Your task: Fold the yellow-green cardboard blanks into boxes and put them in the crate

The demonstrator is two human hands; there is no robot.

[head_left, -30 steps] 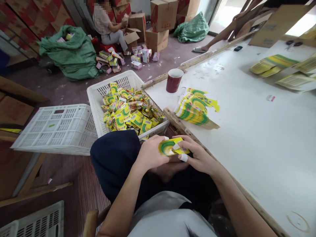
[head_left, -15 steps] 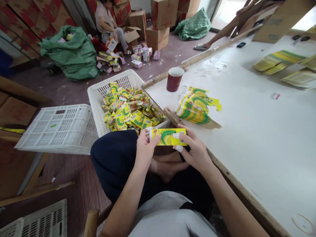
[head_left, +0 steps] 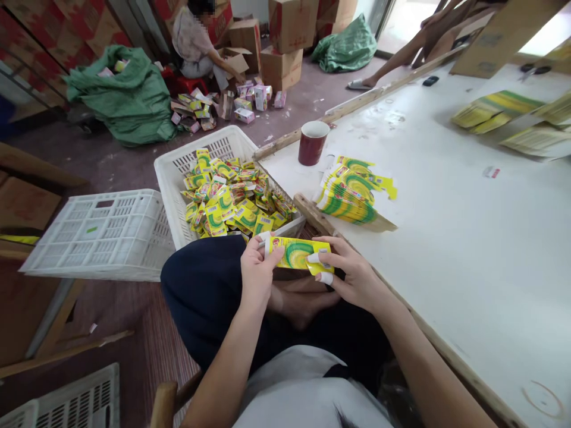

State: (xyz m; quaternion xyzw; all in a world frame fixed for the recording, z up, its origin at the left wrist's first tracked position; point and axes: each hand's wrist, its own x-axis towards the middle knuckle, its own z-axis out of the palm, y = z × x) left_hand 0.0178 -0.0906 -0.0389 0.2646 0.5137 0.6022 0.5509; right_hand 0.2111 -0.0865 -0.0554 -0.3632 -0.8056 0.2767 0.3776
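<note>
Above my lap, both hands hold a flat yellow and green printed carton (head_left: 293, 253). My left hand (head_left: 259, 267) pinches its left end, thumb on the printed face and a white-wrapped finger behind. At the right end, my right hand (head_left: 350, 273) grips it, with white tape around the thumb and a finger, near a flap with a barcode. A fanned stack of flat yellow and green cartons (head_left: 350, 193) lies on the white table (head_left: 446, 255) beyond my right hand. Many folded small yellow cartons (head_left: 232, 202) fill a white plastic basket (head_left: 167, 190) ahead.
A dark red mug (head_left: 312, 144) stands near the table's wooden edge. To the left is an overturned white crate (head_left: 98, 232). A person (head_left: 196, 41) sits by cardboard boxes (head_left: 281, 68) and a green sack (head_left: 120, 101). More flat cartons (head_left: 495, 110) lie at the far right.
The carton in my hands has tilted slightly, its right end lower, and my right fingers have shifted on its flap. The seated person has leaned forward, reaching toward the small boxes on the floor.
</note>
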